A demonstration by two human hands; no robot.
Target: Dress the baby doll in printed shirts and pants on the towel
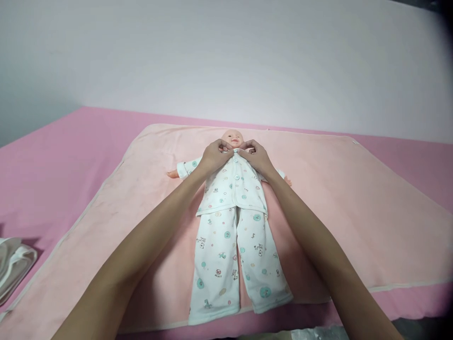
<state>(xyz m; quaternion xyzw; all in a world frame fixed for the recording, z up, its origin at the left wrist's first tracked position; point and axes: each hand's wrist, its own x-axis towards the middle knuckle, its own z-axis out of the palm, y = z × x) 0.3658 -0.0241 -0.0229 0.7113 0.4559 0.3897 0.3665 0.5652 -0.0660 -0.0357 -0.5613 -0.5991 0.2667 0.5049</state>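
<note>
A baby doll (pixel 233 136) lies on its back, dressed in a white printed pajama top (pixel 219 191) and matching pants (pixel 217 264). At its neck, my left hand (pixel 216 155) pinches one side of the top's collar. Opposite it, my right hand (pixel 258 157) pinches the other side, thumbs almost meeting over the uppermost button. Lower down the front, a button (pixel 237 177) shows. The doll's hands stick out of the sleeves, one at the left (pixel 173 174) and one at the right. My fingers partly hide the collar and the doll's chin.
A light pink blanket (pixel 318 198) lies under the doll, over a darker pink bed cover (pixel 88 137). Folded white cloth (pixel 16 264) sits at the left edge. A pale wall (pixel 226 61) rises behind the bed.
</note>
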